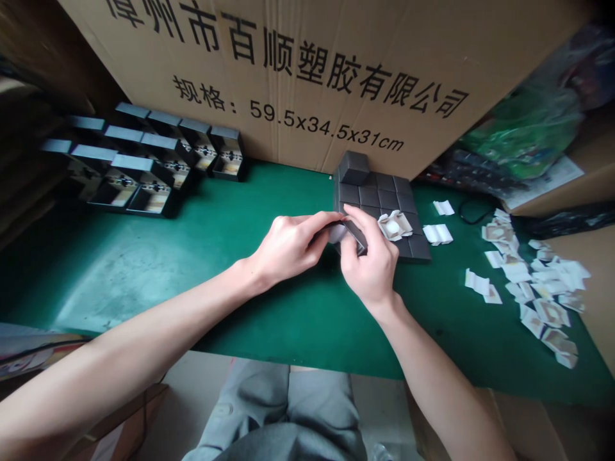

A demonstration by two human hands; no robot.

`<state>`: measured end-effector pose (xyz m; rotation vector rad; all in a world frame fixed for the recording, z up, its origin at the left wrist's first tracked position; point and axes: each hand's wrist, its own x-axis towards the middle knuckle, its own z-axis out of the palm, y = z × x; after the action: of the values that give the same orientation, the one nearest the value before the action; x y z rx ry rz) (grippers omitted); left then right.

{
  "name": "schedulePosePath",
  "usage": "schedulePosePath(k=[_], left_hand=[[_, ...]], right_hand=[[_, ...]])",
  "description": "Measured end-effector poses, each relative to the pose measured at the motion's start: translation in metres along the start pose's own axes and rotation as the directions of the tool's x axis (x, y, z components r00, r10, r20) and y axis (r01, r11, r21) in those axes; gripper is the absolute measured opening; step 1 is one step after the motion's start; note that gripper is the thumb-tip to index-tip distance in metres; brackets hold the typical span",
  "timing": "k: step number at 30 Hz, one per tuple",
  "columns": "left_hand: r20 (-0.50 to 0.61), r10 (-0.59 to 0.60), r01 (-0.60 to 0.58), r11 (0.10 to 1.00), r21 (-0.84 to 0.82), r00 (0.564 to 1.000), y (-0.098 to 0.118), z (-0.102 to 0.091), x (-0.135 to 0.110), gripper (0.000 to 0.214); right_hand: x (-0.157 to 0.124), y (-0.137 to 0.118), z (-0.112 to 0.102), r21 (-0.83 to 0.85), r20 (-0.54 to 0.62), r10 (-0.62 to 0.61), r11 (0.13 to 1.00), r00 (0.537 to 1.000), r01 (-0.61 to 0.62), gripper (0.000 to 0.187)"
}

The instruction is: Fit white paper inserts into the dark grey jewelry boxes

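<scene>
Between my two hands is a small dark hinged box (356, 237), partly covered by fingers. My left hand (298, 242) pinches its left side, where something pale shows near the fingertips. With fingers curled over the top and thumb below, my right hand (369, 259) grips the other side. Behind them lies a block of closed dark boxes (400, 192) set in rows, with one more box (354, 168) stacked on its far left corner. A folded white card insert (394, 225) rests on the block, just right of my right hand.
Several opened black boxes (151, 198) stand in rows at the left of the green table (230, 234). Loose white card inserts (545, 282) are scattered at the right. A large printed cardboard carton (298, 115) walls off the back, with plastic bags (533, 137) beside it.
</scene>
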<state>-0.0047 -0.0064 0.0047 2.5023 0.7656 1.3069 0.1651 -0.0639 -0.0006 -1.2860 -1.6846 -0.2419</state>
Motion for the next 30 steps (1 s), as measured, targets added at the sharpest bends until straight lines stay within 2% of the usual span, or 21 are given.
schedulePosePath(k=[8, 30], left_hand=[[-0.025, -0.012, 0.012, 1.000, -0.004, 1.000, 0.0014, -0.0012, 0.0008, 0.028], [0.020, -0.020, 0.021, 0.999, -0.029, 1.000, 0.0010, -0.0002, -0.0009, 0.033]], right_hand=[[0.0051, -0.0072, -0.0059, 0.031, 0.039, 0.070, 0.997, 0.997, -0.071, 0.035], [0.0037, -0.0033, -0.0022, 0.032, -0.011, 0.008, 0.999, 1.000, -0.007, 0.036]])
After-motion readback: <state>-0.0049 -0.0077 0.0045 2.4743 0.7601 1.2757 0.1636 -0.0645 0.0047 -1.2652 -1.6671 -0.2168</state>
